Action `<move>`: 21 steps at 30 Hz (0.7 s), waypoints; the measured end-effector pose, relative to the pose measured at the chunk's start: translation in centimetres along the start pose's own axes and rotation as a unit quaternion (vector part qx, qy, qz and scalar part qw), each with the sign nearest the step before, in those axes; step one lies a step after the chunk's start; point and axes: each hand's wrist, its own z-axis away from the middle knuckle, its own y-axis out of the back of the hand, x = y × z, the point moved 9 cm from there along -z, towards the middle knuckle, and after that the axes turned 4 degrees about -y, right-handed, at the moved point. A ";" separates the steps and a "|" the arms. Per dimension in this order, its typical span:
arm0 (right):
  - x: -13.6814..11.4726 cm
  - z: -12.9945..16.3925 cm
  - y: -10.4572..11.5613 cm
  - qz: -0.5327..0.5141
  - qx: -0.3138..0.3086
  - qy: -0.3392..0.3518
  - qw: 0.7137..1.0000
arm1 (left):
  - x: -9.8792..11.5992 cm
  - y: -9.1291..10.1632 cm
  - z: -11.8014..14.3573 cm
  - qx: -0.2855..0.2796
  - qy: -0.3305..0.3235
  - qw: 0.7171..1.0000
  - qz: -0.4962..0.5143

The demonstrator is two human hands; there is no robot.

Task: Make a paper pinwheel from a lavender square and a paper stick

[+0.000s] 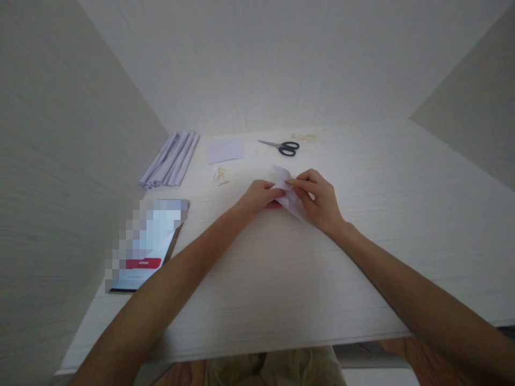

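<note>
Above the middle of the white table, a sheet of white paper [282, 172] is held between both hands. My left hand [260, 195] pinches it from the left, thumb on top and fingers mostly hidden beneath. From the right, my right hand [317, 198] grips the sheet with thumb and index finger near its middle. Part of the sheet stands up at the far side, and another part slants down towards my right wrist. Scissors [284, 147] with black handles lie beyond the hands, blades pointing left.
Several rolled paper tubes [171, 161] lie at the back left, beside a flat paper piece [226, 150]. Small yellowish strips [220, 176] lie left of my hands. A tablet [151, 241], partly pixelated, rests at the left. White walls [257, 64] enclose the table's back and sides.
</note>
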 end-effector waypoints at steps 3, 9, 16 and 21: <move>0.3 0.0 0.5 -0.006 0.029 -0.021 0.999 | 0.0 0.1 0.0 -0.001 -0.002 1.000 0.005; 1.1 0.0 0.9 -0.028 0.061 -0.066 0.995 | 0.0 0.1 0.0 -0.003 -0.006 1.000 -0.005; 0.7 -0.1 0.5 0.006 0.025 -0.033 0.999 | 0.1 0.1 0.2 0.002 -0.001 1.000 0.005; 0.2 -0.1 0.1 0.021 -0.001 -0.005 1.000 | 0.2 0.1 0.2 0.004 -0.003 1.000 0.010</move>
